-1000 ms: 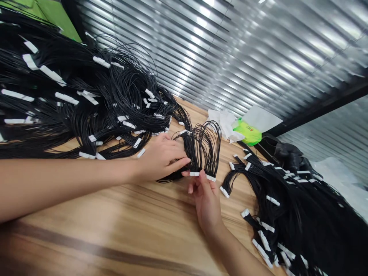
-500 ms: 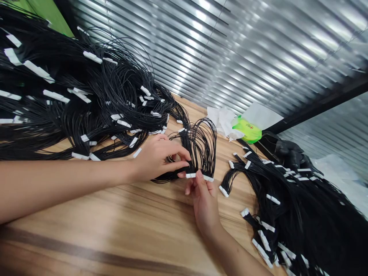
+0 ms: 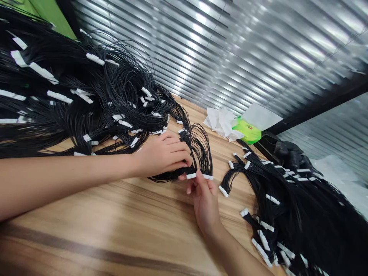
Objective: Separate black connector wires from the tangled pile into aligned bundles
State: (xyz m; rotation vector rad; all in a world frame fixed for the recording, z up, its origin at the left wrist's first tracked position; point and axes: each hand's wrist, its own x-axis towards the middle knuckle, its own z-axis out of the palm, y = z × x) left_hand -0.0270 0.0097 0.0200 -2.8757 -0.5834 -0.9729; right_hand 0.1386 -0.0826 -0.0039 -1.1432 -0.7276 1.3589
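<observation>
pinching white connector strip (image 3: 191, 176) in right hand (image 3: 205, 207), over worktop (image 3: 129, 230); left hand (image 3: 163, 155) curled at black wires (image 3: 204, 147), grip unclear. likely light, wires floppy, strip stiff: hold strip ends.

Thin black wires (image 3: 205, 166) are tipped with flat white connectors (image 3: 208, 177) — the tan wood-grain tabletop (image 3: 123, 218) is streaked brown, a lime-green plastic packet (image 3: 248, 132) seen near its far edge.

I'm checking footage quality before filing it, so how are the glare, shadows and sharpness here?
Head view: bright glare streaks the corrugated metal; head view: soft shadow dulls the wooden table below the hands; head view: the white connector at the right hand looks fairly sharp, while the right-side cable pile sinks into near-black.
</observation>
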